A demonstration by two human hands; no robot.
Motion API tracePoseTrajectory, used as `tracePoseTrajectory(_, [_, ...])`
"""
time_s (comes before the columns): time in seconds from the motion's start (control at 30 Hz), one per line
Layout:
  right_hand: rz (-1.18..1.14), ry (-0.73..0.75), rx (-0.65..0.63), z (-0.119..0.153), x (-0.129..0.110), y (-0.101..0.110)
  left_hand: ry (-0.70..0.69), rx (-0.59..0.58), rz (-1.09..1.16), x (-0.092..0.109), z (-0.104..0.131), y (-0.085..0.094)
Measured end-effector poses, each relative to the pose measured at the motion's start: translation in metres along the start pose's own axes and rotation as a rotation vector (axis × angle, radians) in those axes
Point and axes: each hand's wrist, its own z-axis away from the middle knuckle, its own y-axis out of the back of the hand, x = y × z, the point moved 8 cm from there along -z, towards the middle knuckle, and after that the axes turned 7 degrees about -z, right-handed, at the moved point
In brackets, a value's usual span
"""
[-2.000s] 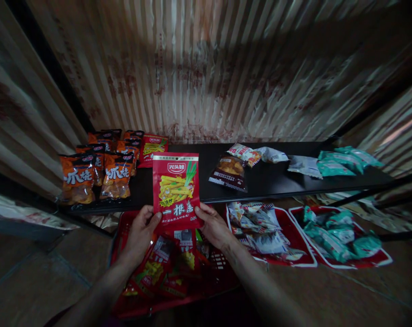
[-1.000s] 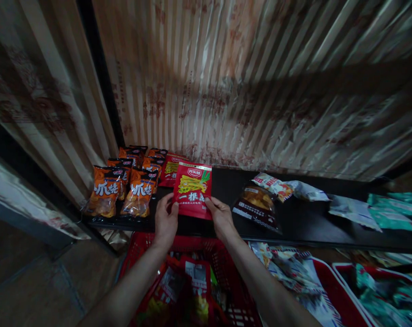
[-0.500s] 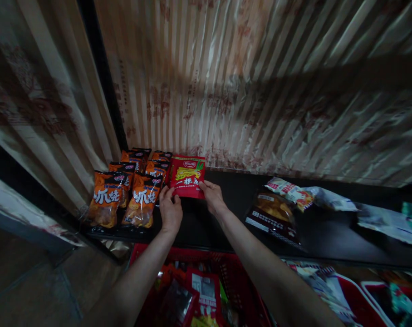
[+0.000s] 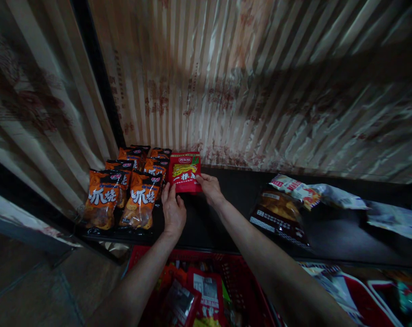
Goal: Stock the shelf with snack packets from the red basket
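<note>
A red snack packet (image 4: 184, 171) with yellow sticks printed on it stands at the back of a black shelf (image 4: 226, 218), against the striped wall. My left hand (image 4: 174, 210) holds its lower left corner. Its lower right corner is pinched by my right hand (image 4: 209, 187). Two rows of orange snack packets (image 4: 124, 190) stand just left of it, almost touching it.
A red basket (image 4: 206, 295) with more red packets sits below the shelf edge. A dark brown packet (image 4: 280, 212), white packets (image 4: 308, 190) and pale ones (image 4: 393, 218) lie to the right on the shelf. Another red basket (image 4: 349, 295) lies at the lower right.
Both hands carried the red packet up from over the basket and back across the shelf to the wall, beside the orange packets. The view moved closer and leftward.
</note>
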Motion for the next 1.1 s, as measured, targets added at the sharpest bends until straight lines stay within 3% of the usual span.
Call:
tracePoseTrajectory(0.2, [0.077, 0.01, -0.016, -0.003, 0.006, -0.003, -0.055, -0.004, 0.008, -0.001, 0.003, -0.005])
tracePoseTrajectory(0.53, [0.24, 0.007, 0.035, -0.012, 0.016, 0.012, -0.152, -0.035, -0.184, 0.01, 0.002, -0.005])
tracePoseTrajectory(1.1, [0.33, -0.03, 0.056, -0.019, 0.022, 0.008, -0.113, 0.003, -0.076, 0.006, 0.001, 0.001])
